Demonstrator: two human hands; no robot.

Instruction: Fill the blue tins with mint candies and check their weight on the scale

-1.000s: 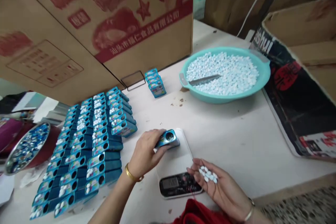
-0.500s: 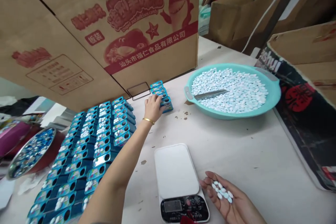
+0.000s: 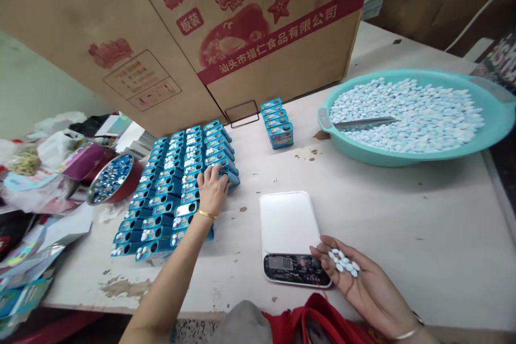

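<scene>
My left hand (image 3: 213, 191), with a gold bangle at the wrist, is closed around a small blue candy box (image 3: 232, 178) at the near end of the rightmost row. Its fingers partly cover the box. Rows of similar blue boxes (image 3: 161, 190) stand to the left, many with white candies on their tops and dark round holes. Palm up, my right hand (image 3: 358, 285) cups several small white and pale blue candies (image 3: 342, 262) beside the scale's lower right corner. The white kitchen scale (image 3: 288, 220) bears nothing on its plate.
A short row of blue boxes (image 3: 277, 123) stands by the large cardboard carton (image 3: 290, 72). At right, a turquoise basin (image 3: 374, 157) holds many pale candies and a metal blade-like tool (image 3: 366, 122). A bowl of blue wrapped pieces (image 3: 112, 177) sits at left.
My left hand has moved from the short row by the carton to the near end of the larger rows, bringing a blue box. My right hand still cups the candies. The view has shifted left.
</scene>
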